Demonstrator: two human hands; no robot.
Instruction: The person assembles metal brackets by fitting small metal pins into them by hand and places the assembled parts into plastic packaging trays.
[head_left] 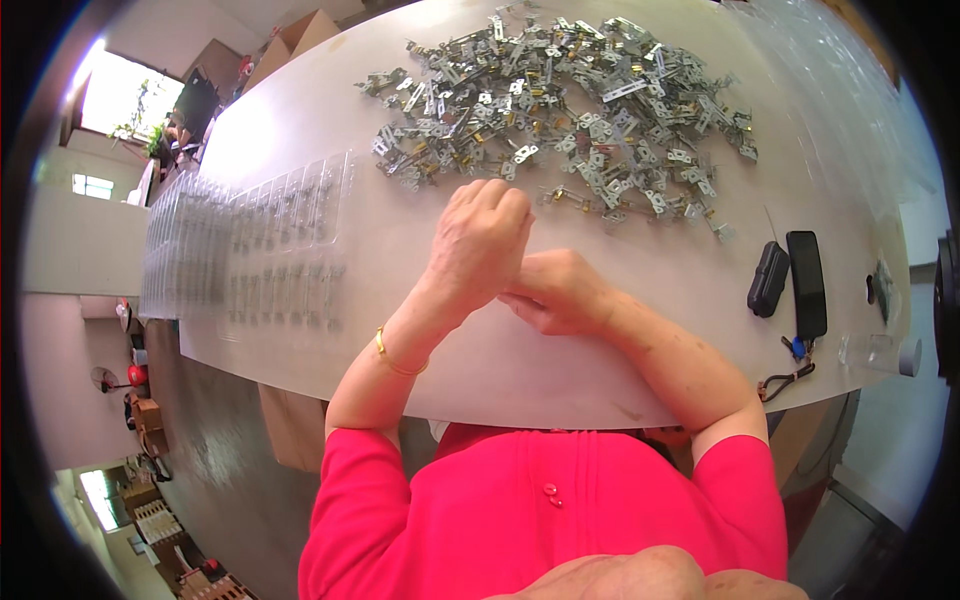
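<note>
My left hand is curled closed above the middle of the table, with its knuckles up and a gold bangle on the wrist. Against it, slightly lower and to the right, my right hand is closed too, its fingers tucked under the left. Whatever they grip between them is hidden by the fingers. Just beyond both hands spreads a big heap of small silvery metal brackets, some with brass-coloured parts. A few stray brackets lie at the heap's near edge.
Clear plastic trays are stacked at the left, beside trays with rows of slots. At the right lie a black case, a black phone, keys on a cord and a clear bottle. Plastic film covers the far right.
</note>
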